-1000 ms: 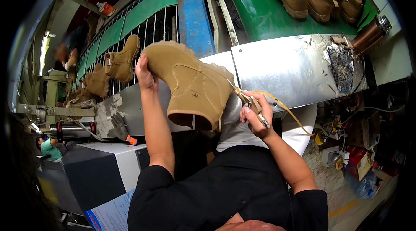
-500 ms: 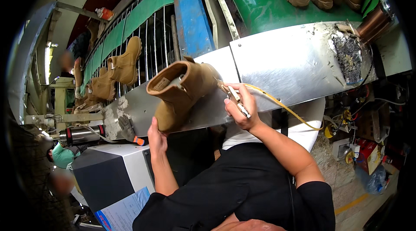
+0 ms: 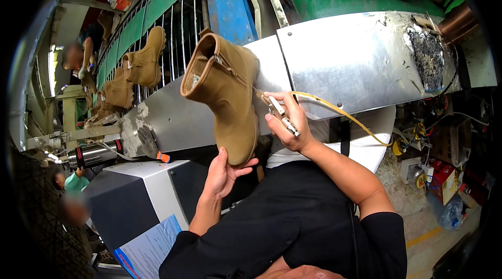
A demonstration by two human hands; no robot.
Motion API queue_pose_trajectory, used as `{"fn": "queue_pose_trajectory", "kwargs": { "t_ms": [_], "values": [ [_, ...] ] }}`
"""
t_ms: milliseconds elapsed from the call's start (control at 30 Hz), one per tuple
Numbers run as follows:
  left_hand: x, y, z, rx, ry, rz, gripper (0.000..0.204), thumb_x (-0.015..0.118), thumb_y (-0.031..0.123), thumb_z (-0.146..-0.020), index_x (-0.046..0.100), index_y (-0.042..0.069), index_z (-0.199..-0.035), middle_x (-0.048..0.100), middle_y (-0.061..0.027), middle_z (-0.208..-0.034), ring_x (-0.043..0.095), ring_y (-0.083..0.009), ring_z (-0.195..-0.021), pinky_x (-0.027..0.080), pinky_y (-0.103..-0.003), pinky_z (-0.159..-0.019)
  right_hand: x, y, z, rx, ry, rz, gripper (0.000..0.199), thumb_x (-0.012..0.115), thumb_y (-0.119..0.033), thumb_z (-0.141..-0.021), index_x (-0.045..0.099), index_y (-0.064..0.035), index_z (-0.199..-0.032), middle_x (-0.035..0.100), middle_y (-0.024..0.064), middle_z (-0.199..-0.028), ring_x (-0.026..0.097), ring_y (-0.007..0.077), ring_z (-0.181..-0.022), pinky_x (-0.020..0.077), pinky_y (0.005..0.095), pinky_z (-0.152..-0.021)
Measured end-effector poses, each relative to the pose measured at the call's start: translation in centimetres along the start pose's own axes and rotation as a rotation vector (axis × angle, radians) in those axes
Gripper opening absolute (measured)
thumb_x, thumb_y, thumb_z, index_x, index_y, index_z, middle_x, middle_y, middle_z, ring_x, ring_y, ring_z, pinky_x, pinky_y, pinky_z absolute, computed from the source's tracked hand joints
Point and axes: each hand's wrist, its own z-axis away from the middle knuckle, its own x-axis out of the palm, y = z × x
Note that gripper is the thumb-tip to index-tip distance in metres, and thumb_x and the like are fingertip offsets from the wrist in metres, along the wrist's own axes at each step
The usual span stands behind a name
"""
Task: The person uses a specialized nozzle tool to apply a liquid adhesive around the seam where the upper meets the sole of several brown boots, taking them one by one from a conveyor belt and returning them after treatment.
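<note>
One view, the head camera: the tan suede ankle boot with a side zipper [image 3: 226, 98] stands with its long axis near vertical, opening up and to the left, its lower end gripped by the left hand [image 3: 224, 175]. The right hand [image 3: 291, 124], just right of the shaft and nearer the zipper, clasps a small metal nozzle tool [image 3: 277, 111] trailing a yellow hose [image 3: 349, 118].
</note>
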Motion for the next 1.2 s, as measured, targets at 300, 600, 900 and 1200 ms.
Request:
{"fn": "queue_pose_trajectory", "kwargs": {
  "t_ms": [300, 600, 900, 1200],
  "values": [
    [5.2, 0.0, -1.7, -0.189, -0.223, 0.152, 0.075, 0.016, 0.06, -0.101, 0.03, 0.002, -0.147, 0.05, -0.0234, -0.136, 0.055, -0.0344, -0.124, 0.055, -0.043, -0.091, -3.3, -1.3, 4.6, 0.161, -0.092, -0.044, 0.04, 0.054, -0.007, -0.09, 0.046, 0.0011, -0.127, 0.054, 0.0027, -0.069, 0.048, 0.007, -0.056, 0.0396, 0.0231, -0.053],
    [8.2, -0.4, -4.3, -0.31, -0.486, 0.224, 0.082, 0.014, 0.066, -0.097, 0.025, 0.001, -0.145, 0.044, -0.0292, -0.142, 0.049, -0.0385, -0.13, 0.047, -0.048, -0.099, -6.6, -7.6, 5.8, 0.387, -0.037, -0.05, 0.032, 0.055, -0.007, -0.087, 0.051, 0.0017, -0.118, 0.057, 0.0027, -0.073, 0.052, 0.0057, -0.056, 0.043, 0.0241, -0.052],
    [11.8, -1.6, -8.6, -0.235, -0.525, 0.355, 0.088, 0.015, 0.071, -0.094, 0.039, -0.003, -0.135, 0.054, -0.0255, -0.132, 0.056, -0.0344, -0.121, 0.045, -0.048, -0.103, -6.0, -9.0, 5.2, 0.272, 0.094, 0.091, 0.032, 0.056, -0.004, -0.09, 0.049, 0.0037, -0.119, 0.066, 0.0105, -0.087, 0.059, 0.0085, -0.066, 0.0475, 0.0225, -0.057],
    [14.1, -0.5, -11.9, -0.06, -0.536, 0.315, 0.095, 0.009, 0.073, -0.091, 0.028, -0.006, -0.139, 0.048, -0.0262, -0.137, 0.051, -0.0357, -0.126, 0.043, -0.047, -0.106, -3.9, -2.6, 5.6, -0.177, 0.202, 0.464, 0.044, 0.061, 0.005, -0.079, 0.05, 0.0031, -0.122, 0.069, 0.0182, -0.088, 0.071, 0.0213, -0.073, 0.0535, 0.0301, -0.066]
  ]
}}
